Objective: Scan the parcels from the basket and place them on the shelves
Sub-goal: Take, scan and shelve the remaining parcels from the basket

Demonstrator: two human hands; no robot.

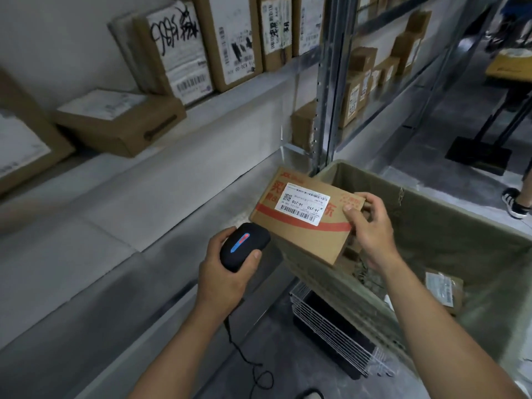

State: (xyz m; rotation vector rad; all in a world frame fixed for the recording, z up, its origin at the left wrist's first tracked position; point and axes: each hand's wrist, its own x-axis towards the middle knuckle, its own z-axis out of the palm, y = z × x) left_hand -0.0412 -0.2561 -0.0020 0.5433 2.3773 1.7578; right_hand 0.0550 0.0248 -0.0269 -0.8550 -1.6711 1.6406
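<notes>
The right hand (371, 226) grips a cardboard parcel (305, 217) by its right end: the thumb lies flat on the top face near the corner, and the curled fingers (371, 201) wrap the far edge and the side. The left hand (227, 272) is curled around a black handheld scanner (244, 246) — thumb along its right side, the other fingers round its left side and underneath. The scanner's nose sits just beside the parcel's near left corner; whether they touch is not clear. A lit strip, blue with red in it, runs along the scanner's top, and a thin black cord (253, 367) hangs from below the left wrist and loops near the floor.

The parcel is a flat brown box, held tilted in the air over the near left rim of the basket (431, 220). It bears a red band across the top, red printed characters, and a white shipping label (302, 203) with a QR code, a barcode and "J4-J10".

The basket is a big bin lined with olive-grey fabric; deep inside it, to the right of the held parcel, lies another small labelled package (443, 289). Below the basket's near wall sits a wire-mesh tray (339, 332). Left of the basket run grey shelves (172, 180) — on them a flat brown box (121, 122), and higher up a row of upright labelled cartons (201, 44).
</notes>
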